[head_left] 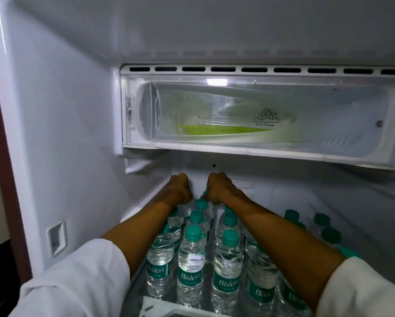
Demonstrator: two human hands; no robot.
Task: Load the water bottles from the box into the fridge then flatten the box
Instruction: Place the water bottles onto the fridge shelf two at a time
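Deep inside fridge (54, 110): left hand (179, 187) and right hand (217, 187) reaching to back wall, fingers curled, apparently each gripping a bottle (grip mostly hidden). Upright water bottles (190, 266) in rows on shelf (150, 305), below freezer compartment (260, 117).

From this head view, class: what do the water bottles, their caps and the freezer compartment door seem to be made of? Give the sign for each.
Water bottles: thin clear plastic, probably; ribbed walls show the water through, with glossy printed teal labels.
Caps: opaque teal plastic, matte with a slight sheen.
Freezer compartment door: clear rigid plastic, likely; the lamp and a green tray show through it.
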